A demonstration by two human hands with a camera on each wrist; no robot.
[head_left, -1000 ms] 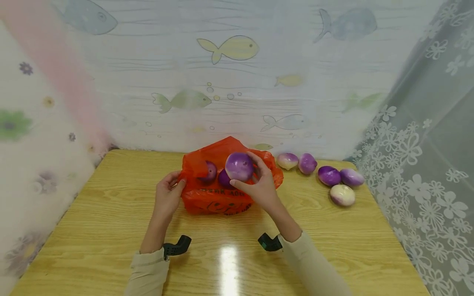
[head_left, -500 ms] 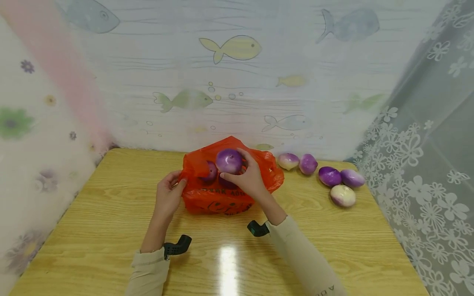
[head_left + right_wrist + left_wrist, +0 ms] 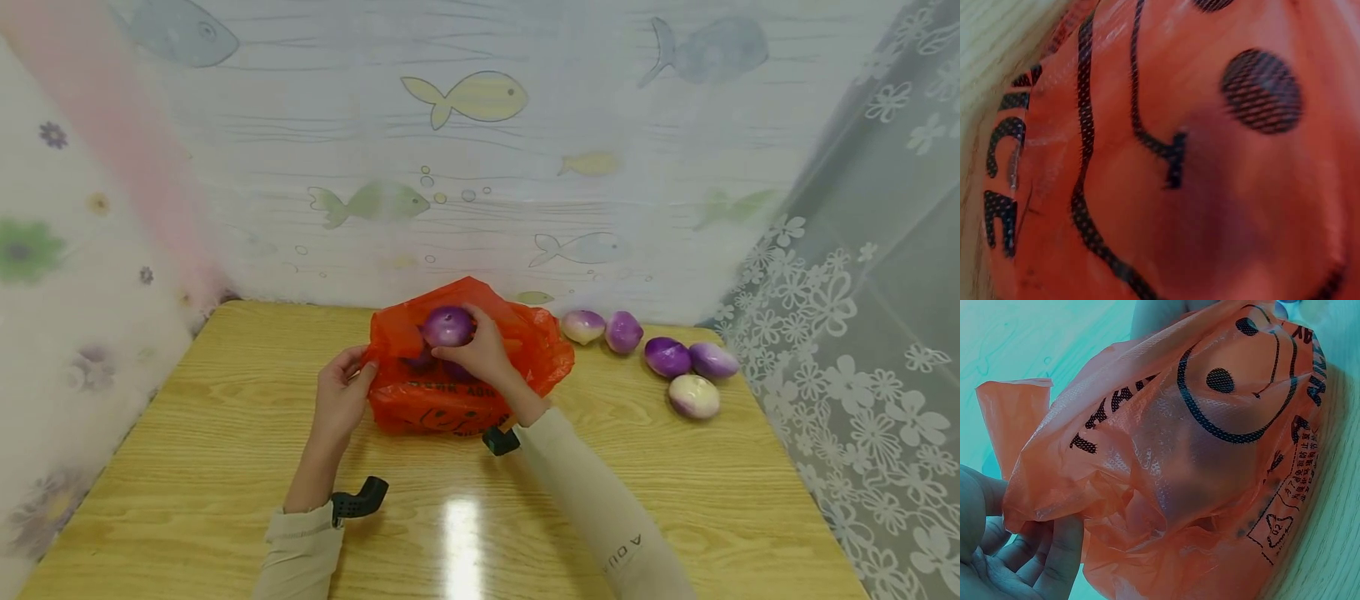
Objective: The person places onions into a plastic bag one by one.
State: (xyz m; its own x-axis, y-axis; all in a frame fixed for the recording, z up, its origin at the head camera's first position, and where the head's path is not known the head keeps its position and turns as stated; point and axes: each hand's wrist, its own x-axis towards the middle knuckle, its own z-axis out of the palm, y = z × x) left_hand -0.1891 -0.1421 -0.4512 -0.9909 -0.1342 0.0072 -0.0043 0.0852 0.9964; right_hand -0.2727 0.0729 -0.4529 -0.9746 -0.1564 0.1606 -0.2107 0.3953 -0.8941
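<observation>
A red plastic bag (image 3: 405,402) with a printed smiley face lies on the table, its mouth spread. My left hand (image 3: 343,393) pinches the left edge of the mouth between thumb and fingers; the left wrist view shows the fingers (image 3: 1063,553) at the crumpled plastic (image 3: 1116,487). In my right hand (image 3: 486,354) is a shiny purple red onion (image 3: 447,326), gripped by thumb and fingers inside the bag's opening. Beneath it, partly hidden, sits another onion (image 3: 420,361). Only the bag's printed side (image 3: 1129,206) fills the right wrist view; the right hand is hidden there.
To the right of the bag lie several more purple-and-white onions: a pair (image 3: 622,332) near the back edge and a group (image 3: 693,397) farther right. A wall sheet with fish (image 3: 483,97) stands right behind the wooden table (image 3: 225,467).
My right hand has moved left with the onion, from the right part of the bag's mouth to over the onions inside. The left hand keeps its grip on the edge.
</observation>
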